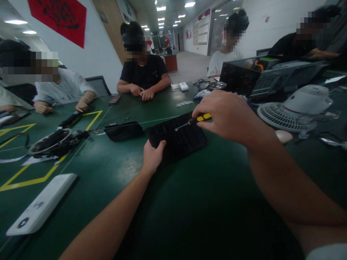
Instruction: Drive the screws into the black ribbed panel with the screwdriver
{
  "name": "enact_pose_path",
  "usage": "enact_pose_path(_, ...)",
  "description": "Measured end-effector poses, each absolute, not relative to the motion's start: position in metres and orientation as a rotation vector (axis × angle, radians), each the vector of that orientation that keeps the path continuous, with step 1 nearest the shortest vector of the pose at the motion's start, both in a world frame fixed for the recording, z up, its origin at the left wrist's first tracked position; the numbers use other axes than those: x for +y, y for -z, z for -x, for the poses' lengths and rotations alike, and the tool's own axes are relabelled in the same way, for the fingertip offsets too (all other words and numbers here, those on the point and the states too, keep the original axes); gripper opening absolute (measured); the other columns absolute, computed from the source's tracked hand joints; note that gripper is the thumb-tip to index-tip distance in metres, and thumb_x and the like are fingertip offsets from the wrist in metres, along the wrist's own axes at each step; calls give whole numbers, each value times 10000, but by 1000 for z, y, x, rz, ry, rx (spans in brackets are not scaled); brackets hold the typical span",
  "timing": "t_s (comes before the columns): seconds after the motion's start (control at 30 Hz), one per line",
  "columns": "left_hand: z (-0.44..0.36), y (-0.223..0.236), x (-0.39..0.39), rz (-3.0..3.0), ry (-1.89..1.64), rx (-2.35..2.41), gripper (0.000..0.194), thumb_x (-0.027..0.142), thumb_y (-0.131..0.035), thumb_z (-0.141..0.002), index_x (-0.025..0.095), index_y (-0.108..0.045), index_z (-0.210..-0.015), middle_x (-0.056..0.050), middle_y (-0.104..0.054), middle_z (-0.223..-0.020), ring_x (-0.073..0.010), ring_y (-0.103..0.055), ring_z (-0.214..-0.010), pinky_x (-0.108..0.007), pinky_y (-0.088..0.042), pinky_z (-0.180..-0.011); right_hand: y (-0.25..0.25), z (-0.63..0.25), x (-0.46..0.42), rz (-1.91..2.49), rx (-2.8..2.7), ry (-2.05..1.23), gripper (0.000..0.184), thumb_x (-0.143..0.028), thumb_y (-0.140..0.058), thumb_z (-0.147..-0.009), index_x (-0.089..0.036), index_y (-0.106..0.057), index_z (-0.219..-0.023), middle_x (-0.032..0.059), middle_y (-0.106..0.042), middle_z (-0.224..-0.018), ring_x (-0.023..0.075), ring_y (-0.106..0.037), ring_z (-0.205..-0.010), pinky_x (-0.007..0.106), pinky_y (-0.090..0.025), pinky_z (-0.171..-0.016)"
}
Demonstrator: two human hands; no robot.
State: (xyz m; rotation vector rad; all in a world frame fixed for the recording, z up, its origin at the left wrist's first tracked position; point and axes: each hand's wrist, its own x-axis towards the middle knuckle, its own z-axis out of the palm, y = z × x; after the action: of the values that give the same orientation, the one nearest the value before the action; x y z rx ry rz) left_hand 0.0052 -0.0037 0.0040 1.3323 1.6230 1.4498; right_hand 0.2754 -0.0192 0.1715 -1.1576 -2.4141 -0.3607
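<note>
Green tabletop [130, 202] stretched around us in a lit office; we read our clock from the black case [187, 142] near its middle. At eight o'clock lay a white oblong device [40, 206], at nine a tangle of dark straps and cables [54, 141], then, just beside the case, a black pouch [123, 130]. Our left hand [153, 155] gripped the case's corner at eight o'clock, thumb on top. A person in black [145, 72] sat at eleven. Above the case, our right hand [222, 113] held a yellow-and-black screwdriver [193, 121], its shaft pointing toward nine. An opened computer chassis [287, 72] and a white fan [298, 108] crowded two o'clock, with a pale, rounded object [283, 136] at three.

Our left fingers were hidden beneath the case, whose dark surface was hard to make out; we could not tell whether the screwdriver's tip touched it. Our right hand covered the handle's end, and our sleeve [328, 251] was cut off at five o'clock.

We could not read the dark characters on the red sheet [59, 21] at ten, nor the white device's blurred lettering.
</note>
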Motion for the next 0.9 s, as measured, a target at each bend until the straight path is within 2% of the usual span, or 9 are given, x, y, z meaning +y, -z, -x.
enact_pose_path(0.27,-5,-5,-5,-1315,-1445,1620,404,431,-799,-792,163,-741,-1089,-119,-793,-1078,-309,-744,-996,-476,-583,-962,-169,-276,-16,1129,-2428,305,184,-217,-744,-926,-204,-841,-1081,108,-796,-1107,341,-694,-1120,466,-510,-947)
enact_pose_path(0.53,-5,-4,-5,-1308,-1451,1600,391,422,-803,-795,167,-744,-1086,-119,-794,-1081,-307,-746,-999,-472,-586,-963,-176,-274,-20,1207,-2482,280,214,-233,-707,-937,-207,-840,-1104,113,-791,-1136,344,-682,-1147,471,-504,-956)
enact_pose_path(0.67,-5,-5,-4,-1325,-1439,1632,374,415,-795,-799,165,-746,-1073,-112,-795,-1057,-304,-743,-986,-466,-587,-958,-175,-274,-20,1235,-2479,298,207,-262,-696,-951,-245,-834,-1104,97,-785,-1121,339,-687,-1136,450,-509,-923)
enact_pose_path(0.9,-4,-4,-4,-1327,-1429,1646,381,424,-788,-797,166,-744,-1073,-115,-794,-1060,-309,-742,-987,-476,-582,-959,-173,-271,-28,1462,-2431,293,239,-319,-670,-969,-232,-829,-1124,109,-817,-1120,327,-723,-1056,413,-494,-832)
